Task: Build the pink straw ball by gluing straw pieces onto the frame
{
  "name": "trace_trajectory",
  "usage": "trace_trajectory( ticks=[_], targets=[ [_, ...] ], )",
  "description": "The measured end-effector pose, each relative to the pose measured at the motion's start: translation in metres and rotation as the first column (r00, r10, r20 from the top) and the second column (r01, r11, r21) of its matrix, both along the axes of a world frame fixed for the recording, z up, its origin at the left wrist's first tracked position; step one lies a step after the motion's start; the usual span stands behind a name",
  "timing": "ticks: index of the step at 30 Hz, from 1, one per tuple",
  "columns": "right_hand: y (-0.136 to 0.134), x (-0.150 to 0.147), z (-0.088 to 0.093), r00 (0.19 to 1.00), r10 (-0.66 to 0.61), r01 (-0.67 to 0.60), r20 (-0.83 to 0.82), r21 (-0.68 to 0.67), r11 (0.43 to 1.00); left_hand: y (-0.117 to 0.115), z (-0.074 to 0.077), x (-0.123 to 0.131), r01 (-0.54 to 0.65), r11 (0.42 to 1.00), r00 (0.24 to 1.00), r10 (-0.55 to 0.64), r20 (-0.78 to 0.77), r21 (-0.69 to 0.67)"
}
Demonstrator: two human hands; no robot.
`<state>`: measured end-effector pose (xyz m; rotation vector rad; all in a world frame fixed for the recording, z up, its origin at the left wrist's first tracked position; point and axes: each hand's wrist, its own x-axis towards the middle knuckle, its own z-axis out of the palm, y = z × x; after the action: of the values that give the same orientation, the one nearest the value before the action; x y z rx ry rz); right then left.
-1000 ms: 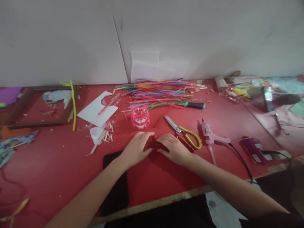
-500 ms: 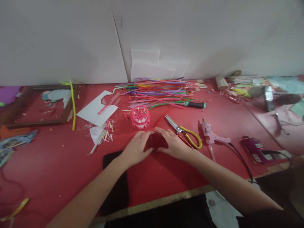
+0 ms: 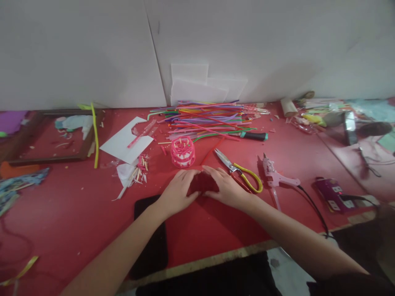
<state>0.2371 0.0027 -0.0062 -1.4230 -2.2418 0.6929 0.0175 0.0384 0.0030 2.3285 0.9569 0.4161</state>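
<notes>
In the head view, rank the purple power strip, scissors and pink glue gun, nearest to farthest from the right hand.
From the right hand:
1. Scissors, just beyond it, handles closest.
2. Pink glue gun, to its right.
3. Purple power strip, farther right, past the glue gun.

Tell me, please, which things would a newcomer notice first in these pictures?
Probably the bundle of colourful strands along the back of the red table, near the pale wall. Next, perhaps, the bright pink openwork piece in front of it, just beyond the left hand. The scissors beside the right hand, with one yellow handle, might follow.
</notes>
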Motion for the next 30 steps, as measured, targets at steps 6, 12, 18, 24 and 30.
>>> trace_trajectory(
  ticks=[6, 12, 18, 24, 30],
  targets=[
    [0.007, 0.004, 0.013, 0.999, -0.049, 0.047, 0.023, 0.095, 0.994, -0.002, -0.003, -0.003, -0.023, 0.999, 1.000, 0.022, 0.022, 0.042],
    [0.075, 0.031, 0.026, 0.941, -0.321, 0.287, 0.110, 0.242, 0.927, -0.002, -0.006, -0.007, -0.063, 0.988, 0.996, 0.053, 0.073, 0.140],
    [0.152, 0.042, 0.016, 0.896, -0.370, 0.296, 0.245, 0.292, 0.909, -0.006, -0.004, -0.002, 0.109, 0.948, 0.992, -0.124, 0.031, 0.298],
    [0.161, 0.040, 0.006, 0.890, -0.408, 0.327, 0.204, 0.338, 0.882, -0.010, -0.004, 0.001, 0.187, 0.920, 0.980, -0.197, -0.006, 0.345],
    [0.140, 0.062, 0.025, 0.842, -0.534, 0.509, -0.082, 0.449, 0.734, -0.008, -0.002, 0.001, 0.116, 0.946, 0.982, -0.155, 0.109, 0.302]
  ],
)
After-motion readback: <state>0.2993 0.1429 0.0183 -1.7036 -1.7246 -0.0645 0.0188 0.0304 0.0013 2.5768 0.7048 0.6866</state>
